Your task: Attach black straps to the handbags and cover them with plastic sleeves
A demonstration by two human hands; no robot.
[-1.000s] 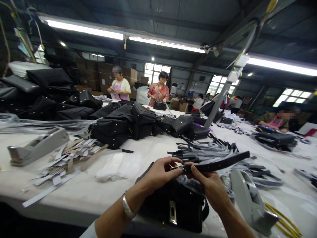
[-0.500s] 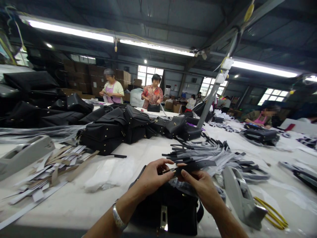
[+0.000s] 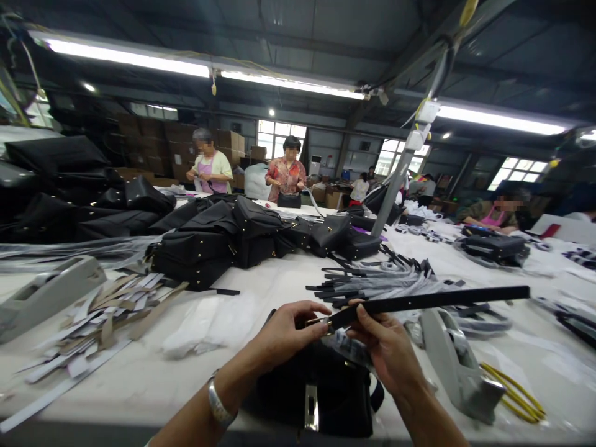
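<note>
A black strap (image 3: 447,297) stretches to the right from between my hands, its far end free in the air. My left hand (image 3: 298,326) pinches its near end, where a small metal buckle (image 3: 321,321) shows at the fingertips. Thumb and fingers of my right hand (image 3: 379,332) close round the strap a little further along. Directly below, a black handbag (image 3: 342,397) with a metal clasp plate (image 3: 311,406) sits at the table's front edge. My hands and wrists cover part of its top.
Black bags (image 3: 195,251) are heaped at the back left. Wrapped straps (image 3: 372,276) lie ahead, paper strips (image 3: 102,316) at left. A tape dispenser (image 3: 459,366) and yellow loop (image 3: 514,394) are at right, another dispenser (image 3: 51,295) at left. Co-workers stand beyond a metal post (image 3: 395,180).
The strap's free part, earlier short and near my right hand, now extends far out to the right. My right hand has shifted slightly right along it; my left hand stays at the buckle.
</note>
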